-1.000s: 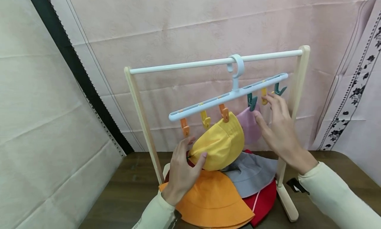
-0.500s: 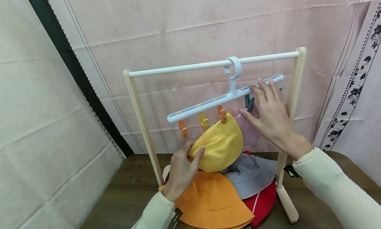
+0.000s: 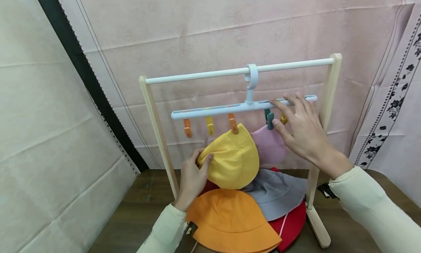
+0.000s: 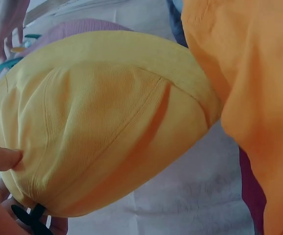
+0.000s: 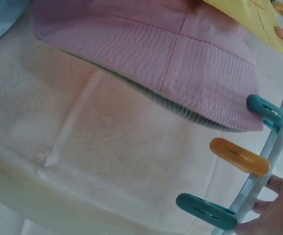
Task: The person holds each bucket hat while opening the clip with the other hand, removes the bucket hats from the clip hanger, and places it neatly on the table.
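My left hand (image 3: 194, 174) pinches the lower left side of a yellow bucket hat (image 3: 230, 159), thumb on its outer face. An orange clip (image 3: 233, 124) grips the hat's upper edge under a light blue hanger (image 3: 210, 112). My right hand (image 3: 302, 130) rests its fingertips on the right half of the hanger, fingers fairly straight. Near its thumb a teal clip (image 5: 269, 111) holds a pink hat (image 5: 210, 73) by the brim. The left wrist view shows a dark clip-like piece (image 4: 31, 218) at the yellow hat's edge, beside the fingers.
The hanger hooks over a white rod (image 3: 197, 76) on wooden posts (image 3: 328, 92). Below lie an orange hat (image 3: 230, 220), a grey hat (image 3: 276, 192) and a red hat (image 3: 292, 223) on the dark table (image 3: 121, 223). Yellow (image 3: 209, 126) and orange clips (image 3: 187, 128) hang at left.
The right hand has moved from the clips up onto the hanger bar. The hanger has swung nearly level, and the left hand has shifted left with the yellow hat.
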